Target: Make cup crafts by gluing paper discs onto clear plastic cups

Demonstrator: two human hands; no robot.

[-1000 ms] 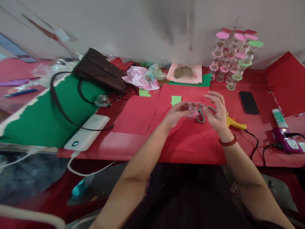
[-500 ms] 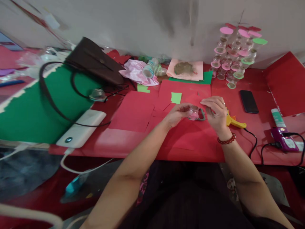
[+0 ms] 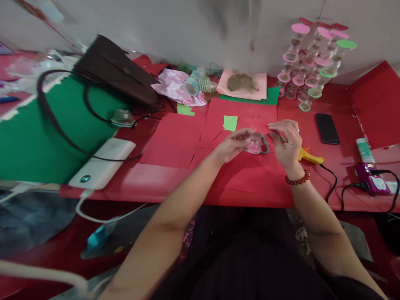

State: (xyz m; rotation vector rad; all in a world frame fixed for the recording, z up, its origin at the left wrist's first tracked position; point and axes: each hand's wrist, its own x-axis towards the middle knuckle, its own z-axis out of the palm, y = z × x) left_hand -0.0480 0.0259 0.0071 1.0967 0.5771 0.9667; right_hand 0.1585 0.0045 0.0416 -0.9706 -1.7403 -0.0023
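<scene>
I find the left hand (image 3: 233, 146) pinching a clear, pink-based plastic cup (image 3: 255, 143) above red paper (image 3: 240, 175). Rightward, the right hand's (image 3: 288, 139) fingers, spread a second ago, have bunched; whether they pinch anything, I cannot tell. I judge the cup's handling unfinished.

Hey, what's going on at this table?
Someone is working with bare hands over red paper. The left hand holds a small clear cup with pink at its lower end. The right hand is close by, fingertips together; whether they pinch anything is unclear. A yellow glue gun lies beside that hand, and similar clear cups with pink and green discs stand stacked behind.
</scene>
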